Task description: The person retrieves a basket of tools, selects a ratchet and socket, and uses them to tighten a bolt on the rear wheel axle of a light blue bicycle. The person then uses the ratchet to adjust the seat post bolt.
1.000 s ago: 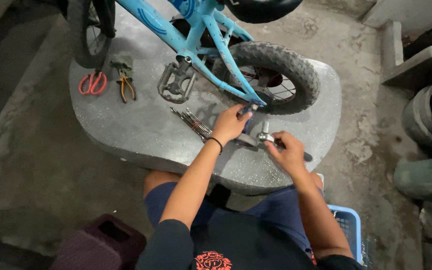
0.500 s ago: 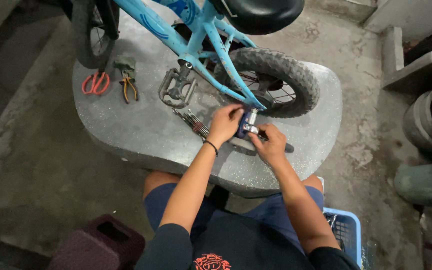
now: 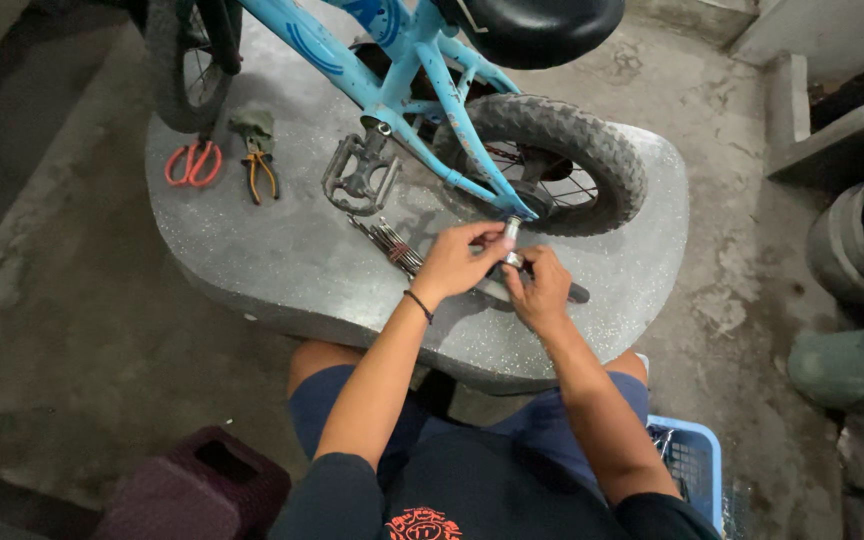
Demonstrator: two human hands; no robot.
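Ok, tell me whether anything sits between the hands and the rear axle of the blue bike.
Nothing visible does. The left hand and right hand are closed together around a small metal part just below the rear axle. The bundle of thin rods lies off to the left on the table.

No packages, signs or screens are seen. Two printed markings are found. A dark blue decal (image 3: 317,52) of curved stripes is carried on the sloping tube of the light blue bicycle frame (image 3: 422,100), near the top left of the view, and part of another dark blue marking (image 3: 377,12) is seen higher on the frame at the top edge, cut off by the picture border. A red-orange round emblem (image 3: 422,524) is printed on the dark shirt at the bottom edge; only its upper part is shown, and its design cannot be made out.
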